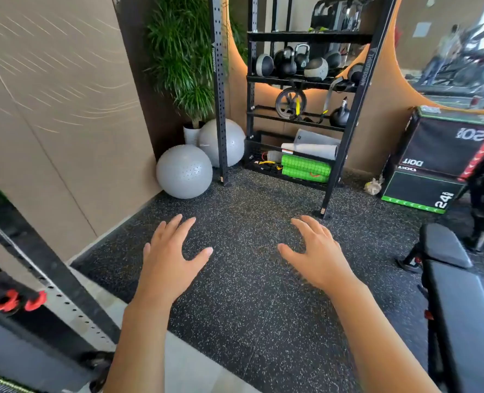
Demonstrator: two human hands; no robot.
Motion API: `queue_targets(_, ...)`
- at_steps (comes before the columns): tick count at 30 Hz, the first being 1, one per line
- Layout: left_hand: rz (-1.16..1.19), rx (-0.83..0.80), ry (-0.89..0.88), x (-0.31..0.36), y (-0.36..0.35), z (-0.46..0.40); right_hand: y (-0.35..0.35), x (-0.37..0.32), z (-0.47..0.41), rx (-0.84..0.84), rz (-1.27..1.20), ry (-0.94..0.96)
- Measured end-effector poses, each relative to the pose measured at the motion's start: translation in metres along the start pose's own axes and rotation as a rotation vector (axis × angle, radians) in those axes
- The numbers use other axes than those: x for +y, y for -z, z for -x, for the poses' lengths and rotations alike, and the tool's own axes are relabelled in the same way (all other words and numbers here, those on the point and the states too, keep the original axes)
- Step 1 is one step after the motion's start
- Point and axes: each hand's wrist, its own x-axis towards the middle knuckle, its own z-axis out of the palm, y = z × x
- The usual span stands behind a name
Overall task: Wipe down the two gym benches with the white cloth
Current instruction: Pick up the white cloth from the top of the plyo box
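Both the left hand (169,252) and right hand (319,255) hovered spread wide, holding nothing; no white cloth showed, so wiping the gym bench (462,302) risked stalling.

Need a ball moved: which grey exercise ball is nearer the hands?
The front grey ball, against the wall; the other grey ball sits farther back, behind the rack post.

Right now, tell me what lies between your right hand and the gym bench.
Head view: only bare speckled rubber floor separates the right hand from the black gym bench.
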Motion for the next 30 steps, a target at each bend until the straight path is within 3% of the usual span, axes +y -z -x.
queue_targets(18,0.014,-0.069,-0.097,0.187,-0.129,-0.136,0.085,0.198,-0.121,0.067,-0.070,-0.077)
queue_targets(30,0.005,-0.133,-0.220,0.254,-0.184,-0.195,0.102,0.272,-0.146,0.123,-0.134,-0.166)
